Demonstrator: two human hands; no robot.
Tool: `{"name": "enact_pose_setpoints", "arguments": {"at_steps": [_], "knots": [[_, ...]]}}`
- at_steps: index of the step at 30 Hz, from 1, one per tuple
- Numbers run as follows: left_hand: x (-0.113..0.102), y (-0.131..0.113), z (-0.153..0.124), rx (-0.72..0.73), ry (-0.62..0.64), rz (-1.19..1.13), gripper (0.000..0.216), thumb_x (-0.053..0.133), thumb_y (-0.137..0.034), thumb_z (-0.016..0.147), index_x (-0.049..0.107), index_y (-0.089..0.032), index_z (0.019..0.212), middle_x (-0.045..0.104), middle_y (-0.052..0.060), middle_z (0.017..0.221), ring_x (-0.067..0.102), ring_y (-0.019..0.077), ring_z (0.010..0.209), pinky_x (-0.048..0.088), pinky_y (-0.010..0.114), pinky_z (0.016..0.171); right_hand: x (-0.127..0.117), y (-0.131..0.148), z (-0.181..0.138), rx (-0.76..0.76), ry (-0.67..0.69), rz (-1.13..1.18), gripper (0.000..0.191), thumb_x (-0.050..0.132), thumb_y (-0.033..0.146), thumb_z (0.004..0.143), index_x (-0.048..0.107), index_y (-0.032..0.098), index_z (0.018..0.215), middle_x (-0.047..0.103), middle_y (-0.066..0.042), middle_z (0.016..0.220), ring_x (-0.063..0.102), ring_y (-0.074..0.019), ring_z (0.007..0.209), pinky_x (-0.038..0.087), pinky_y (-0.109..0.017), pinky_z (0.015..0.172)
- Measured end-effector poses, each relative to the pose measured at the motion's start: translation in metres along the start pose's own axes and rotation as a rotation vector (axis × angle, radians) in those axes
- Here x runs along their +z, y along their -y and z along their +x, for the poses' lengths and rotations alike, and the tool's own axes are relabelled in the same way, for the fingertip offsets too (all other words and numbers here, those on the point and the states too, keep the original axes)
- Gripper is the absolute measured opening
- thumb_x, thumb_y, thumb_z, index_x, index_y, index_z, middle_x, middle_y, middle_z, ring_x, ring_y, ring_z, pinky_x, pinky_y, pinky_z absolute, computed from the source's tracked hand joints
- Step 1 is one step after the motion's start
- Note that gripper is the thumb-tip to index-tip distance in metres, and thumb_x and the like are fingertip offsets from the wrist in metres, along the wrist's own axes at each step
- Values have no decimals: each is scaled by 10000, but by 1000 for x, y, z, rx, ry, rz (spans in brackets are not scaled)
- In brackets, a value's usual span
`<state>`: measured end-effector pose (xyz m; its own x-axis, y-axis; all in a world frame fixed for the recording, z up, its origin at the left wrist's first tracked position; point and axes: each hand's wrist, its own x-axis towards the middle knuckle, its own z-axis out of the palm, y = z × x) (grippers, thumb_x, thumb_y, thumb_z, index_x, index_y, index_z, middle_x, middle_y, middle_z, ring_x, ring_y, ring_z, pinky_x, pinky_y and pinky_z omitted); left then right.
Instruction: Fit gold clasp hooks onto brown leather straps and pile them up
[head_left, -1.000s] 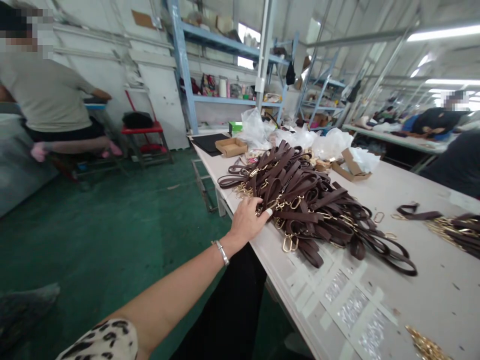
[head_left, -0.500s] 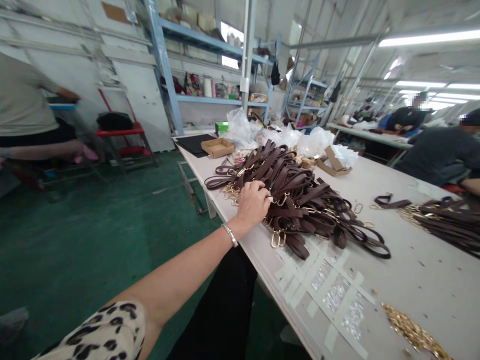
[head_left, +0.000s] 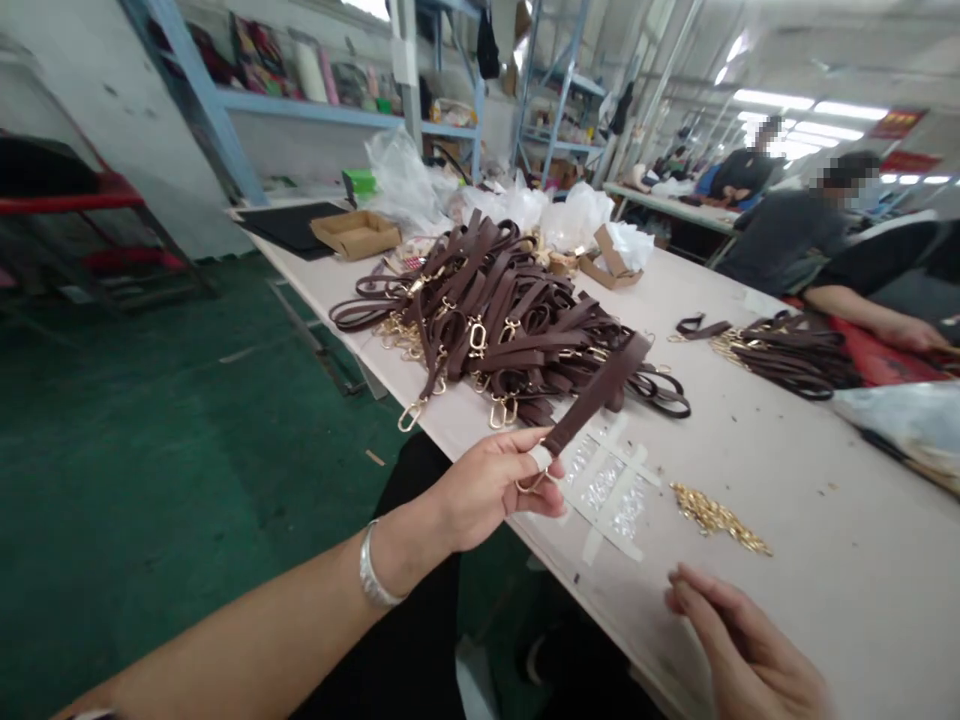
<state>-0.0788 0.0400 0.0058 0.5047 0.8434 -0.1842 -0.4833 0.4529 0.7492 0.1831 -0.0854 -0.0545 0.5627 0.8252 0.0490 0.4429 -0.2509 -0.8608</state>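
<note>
My left hand (head_left: 491, 485) pinches the end of a brown leather strap (head_left: 596, 395) at its gold clasp and holds it raised over the table's front edge. The strap runs up and right toward a big pile of brown straps with gold clasps (head_left: 502, 325) on the white table (head_left: 810, 500). At the bottom right my right hand (head_left: 750, 655) hovers over the table with its fingers stretched out and nothing in it. A small heap of gold metal parts (head_left: 716, 515) lies between the two hands, a little farther in.
A taped patch (head_left: 607, 485) marks the table near the front edge. A second strap pile (head_left: 787, 350) lies to the right, near seated people's arms. Cardboard boxes (head_left: 356, 232) and plastic bags (head_left: 570, 212) stand behind the pile. Blue shelves (head_left: 300, 100) and green floor (head_left: 150, 420) are to the left.
My left hand has left the pile, drawn one strap out by its clasp end and pulled it toward me. My right hand has come into view. The view has swung right and down.
</note>
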Motion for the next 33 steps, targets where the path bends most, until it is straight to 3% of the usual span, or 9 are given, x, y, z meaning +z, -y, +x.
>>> {"name": "enact_pose_setpoints", "arguments": {"at_steps": [5,8,11,13,18,24,29,33], "knots": [[10,54,-15,-200,-24,-182,220,663,-337,841,680,-118,849,637,19,773,608,87,576,533,242,628,17,22,-28,-1,18,343,263,811,388,755,754,183,911,753,-47,793,713,-186,725,603,-279,680],[18,69,-19,-246,-68,-148,232,711,-297,801,730,-101,923,678,43,807,604,77,619,492,202,631,23,25,-40,-47,92,529,135,792,271,792,749,208,903,748,-31,816,699,-152,708,598,-266,681],[27,74,-21,-257,-64,-79,391,794,-195,694,744,-109,1072,725,69,921,651,111,750,507,236,770,25,26,-48,-68,158,606,109,767,212,816,749,222,924,738,-24,845,692,-138,728,596,-263,700],[32,76,-24,-246,-40,-63,415,811,-192,674,744,-97,1073,734,82,937,667,142,805,505,272,826,26,26,-50,-54,166,624,128,757,201,826,744,228,951,734,-21,851,691,-137,740,597,-267,710],[41,82,-30,-164,11,-12,285,782,-219,735,720,-89,981,711,40,763,643,124,684,509,264,741,30,24,-52,4,166,622,129,770,211,814,747,218,941,740,-34,850,697,-153,738,598,-286,701],[44,88,-33,-52,-5,68,126,690,-159,811,701,-116,929,720,17,784,660,111,713,523,226,722,31,18,-51,64,147,535,165,800,250,783,759,201,935,730,-31,820,683,-145,718,589,-274,697],[43,90,-34,4,3,164,168,657,-108,825,757,-144,955,744,-4,802,667,101,745,531,205,766,34,19,-51,53,162,575,133,795,254,785,745,210,900,719,-20,855,687,-156,743,587,-295,710],[41,92,-36,51,29,306,254,624,-113,858,773,-169,1056,781,12,939,699,148,935,529,228,884,34,20,-51,22,153,592,110,789,237,789,746,223,889,699,-6,900,657,-127,773,552,-257,714]]}}
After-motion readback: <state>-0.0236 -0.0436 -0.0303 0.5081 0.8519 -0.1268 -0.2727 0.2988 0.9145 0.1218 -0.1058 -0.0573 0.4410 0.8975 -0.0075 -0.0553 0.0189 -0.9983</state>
